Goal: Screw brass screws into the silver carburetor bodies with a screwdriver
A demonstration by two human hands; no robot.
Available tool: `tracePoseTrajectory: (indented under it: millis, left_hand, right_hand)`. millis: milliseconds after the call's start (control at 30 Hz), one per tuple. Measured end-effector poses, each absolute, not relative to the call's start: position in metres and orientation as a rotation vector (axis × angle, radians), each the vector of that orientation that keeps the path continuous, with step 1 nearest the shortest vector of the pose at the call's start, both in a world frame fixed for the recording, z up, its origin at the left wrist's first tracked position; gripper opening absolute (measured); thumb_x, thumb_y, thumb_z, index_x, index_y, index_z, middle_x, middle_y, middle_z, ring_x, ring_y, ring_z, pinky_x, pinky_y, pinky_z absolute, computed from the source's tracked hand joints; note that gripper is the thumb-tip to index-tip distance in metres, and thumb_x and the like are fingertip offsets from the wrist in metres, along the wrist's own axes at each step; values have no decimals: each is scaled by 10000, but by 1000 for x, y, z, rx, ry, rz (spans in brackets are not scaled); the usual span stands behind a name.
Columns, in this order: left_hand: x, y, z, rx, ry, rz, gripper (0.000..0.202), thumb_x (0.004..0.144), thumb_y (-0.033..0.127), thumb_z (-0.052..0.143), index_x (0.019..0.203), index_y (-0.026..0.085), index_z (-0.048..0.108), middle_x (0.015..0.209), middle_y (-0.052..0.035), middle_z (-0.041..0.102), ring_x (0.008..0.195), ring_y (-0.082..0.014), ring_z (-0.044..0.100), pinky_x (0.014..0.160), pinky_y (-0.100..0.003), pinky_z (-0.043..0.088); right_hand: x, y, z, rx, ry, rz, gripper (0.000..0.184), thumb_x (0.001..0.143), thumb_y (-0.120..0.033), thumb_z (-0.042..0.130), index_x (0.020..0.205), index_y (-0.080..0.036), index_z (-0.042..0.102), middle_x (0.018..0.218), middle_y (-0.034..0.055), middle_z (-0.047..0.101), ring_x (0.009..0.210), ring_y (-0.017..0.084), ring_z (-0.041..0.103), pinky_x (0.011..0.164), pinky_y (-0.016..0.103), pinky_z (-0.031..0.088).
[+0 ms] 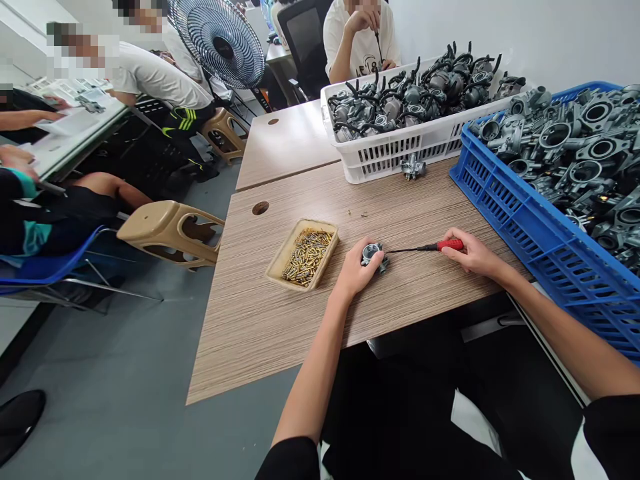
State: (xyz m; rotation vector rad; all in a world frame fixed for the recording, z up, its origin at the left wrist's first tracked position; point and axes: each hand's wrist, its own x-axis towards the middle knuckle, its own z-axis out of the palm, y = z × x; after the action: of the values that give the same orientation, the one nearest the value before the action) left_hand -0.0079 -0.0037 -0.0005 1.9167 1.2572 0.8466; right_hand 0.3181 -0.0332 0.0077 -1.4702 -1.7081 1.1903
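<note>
Head view, looking down on a wood-grain worktop [250,320]: a small carburetor [374,257] is held down on the worktop by the left hand [356,270], with the fingers curled over it. A screwdriver [443,246] with a red handle is gripped by the right hand [467,253], the handle pinched between thumb and fingers. Its thin black shaft is aimed left at the carburetor; whether the tip touches it cannot be told.

Just left of the left hand, a shallow tan tray [320,228] is filled with small brass parts [307,257]. Two tiny loose pieces [357,213] are lying on the worktop beyond the hands. Toward the far end, a white plastic basket [400,157] is piled with assembled carburetors [415,97], and a single carburetor [413,167] is set against its near side. To the right, a blue plastic crate [520,213] is heaped with bare metal carburetor bodies [585,160].

Past the far end, a person in a white shirt [360,40] is seated. On the left, other people are seated around a second table [85,140], with a tan stool [170,233] and a standing fan [220,43] nearby.
</note>
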Motion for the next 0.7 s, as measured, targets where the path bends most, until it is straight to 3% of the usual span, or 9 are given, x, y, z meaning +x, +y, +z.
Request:
tracePoseTrajectory:
  millis: [133, 267, 367, 533, 700]
  left_hand:
    - [-7, -4, 0, 1917, 1251, 851, 327, 997, 507, 546, 1030, 199, 650, 892, -34, 679, 826, -207, 612, 825, -343, 505]
    - [-6, -5, 2, 1936, 1263, 822, 298, 990, 486, 563, 1026, 202, 648, 906, -31, 689, 834, -203, 613, 826, -334, 508]
    - [-6, -5, 3, 1933, 1264, 828, 295, 987, 484, 561, 1032, 204, 644, 905, -27, 683, 835, -204, 611, 818, -332, 504]
    - [-6, -5, 2, 1933, 1254, 847, 292, 986, 486, 562, 1023, 208, 642, 896, -31, 678, 829, -210, 608, 808, -337, 498]
    - [-6, -5, 1, 1940, 1254, 848, 282, 989, 475, 572, 1025, 205, 648, 900, -28, 684, 826, -204, 614, 807, -330, 498]
  right_hand:
    - [316, -32, 7, -1508, -1722, 1183, 382, 962, -628, 631, 927, -266, 514, 546, -89, 435, 420, 141, 416, 461, 293, 318]
    - [311, -32, 6, -1485, -1845, 945, 372, 937, -592, 642, 854, -235, 580, 688, -18, 541, 647, 177, 500, 635, 315, 375]
    - [310, -31, 6, -1484, -1882, 916, 341, 933, -558, 632, 864, -226, 597, 734, -9, 560, 701, 185, 503, 683, 324, 377]
    - [312, -30, 6, -1480, -1831, 942, 361, 940, -580, 642, 852, -234, 588, 678, -22, 519, 649, 177, 474, 641, 324, 359]
    - [315, -31, 1, -1459, -1667, 1128, 413, 973, -653, 625, 895, -253, 561, 514, -84, 407, 442, 136, 382, 472, 295, 275]
